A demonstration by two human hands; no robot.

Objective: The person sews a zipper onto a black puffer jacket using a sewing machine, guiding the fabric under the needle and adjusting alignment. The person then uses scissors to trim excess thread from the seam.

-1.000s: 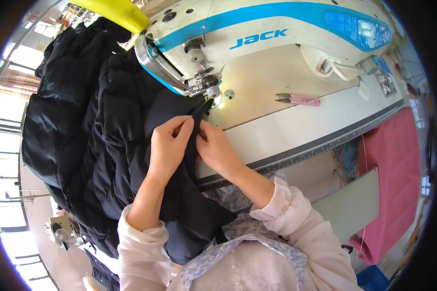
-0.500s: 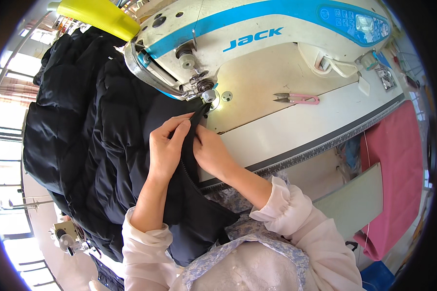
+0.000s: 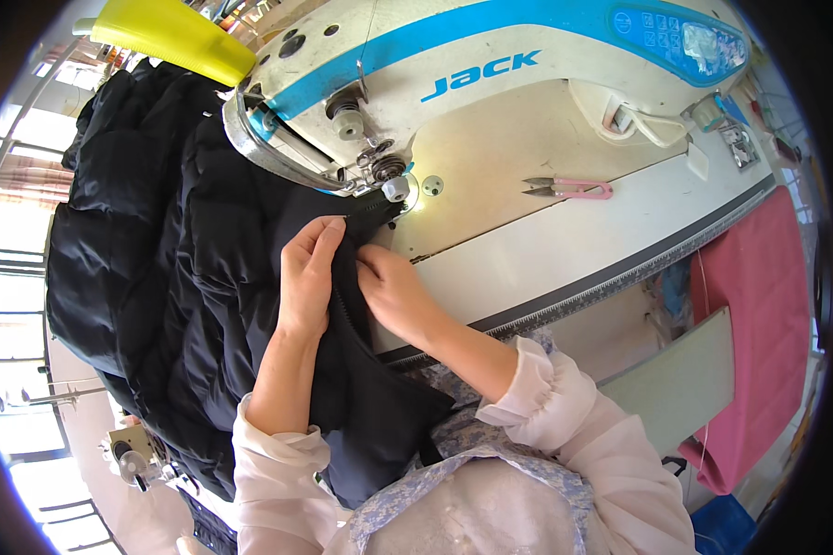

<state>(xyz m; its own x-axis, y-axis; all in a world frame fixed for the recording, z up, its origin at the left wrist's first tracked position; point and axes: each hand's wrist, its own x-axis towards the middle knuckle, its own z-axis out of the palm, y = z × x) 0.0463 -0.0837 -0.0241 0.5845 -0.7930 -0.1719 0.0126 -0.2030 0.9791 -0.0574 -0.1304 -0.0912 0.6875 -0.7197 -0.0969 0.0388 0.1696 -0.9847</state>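
A black quilted puffer jacket [image 3: 222, 231] lies to the left of and under the sewing machine [image 3: 491, 79], which is white with a blue stripe. One edge of it, with zipper teeth [image 3: 347, 319] along it, runs up to the lit presser foot area [image 3: 396, 199]. My left hand [image 3: 310, 273] pinches this zipper edge between thumb and fingers, just below the needle area. Close by on the right, my right hand [image 3: 393, 291] is closed on the same edge, its fingertips partly hidden by the fabric. The needle tip cannot be made out.
Pink-handled thread snips [image 3: 569, 189] lie on the machine bed. A dark ruler strip [image 3: 611, 276] follows the table's front edge. Pink fabric [image 3: 759, 342] hangs at the right, a yellow object [image 3: 171, 37] stands at the upper left, and another machine [image 3: 134, 453] is at the lower left.
Both hands have moved slightly toward me and to the left, away from the presser foot. The zipper edge near the foot now lies flatter and more spread out.
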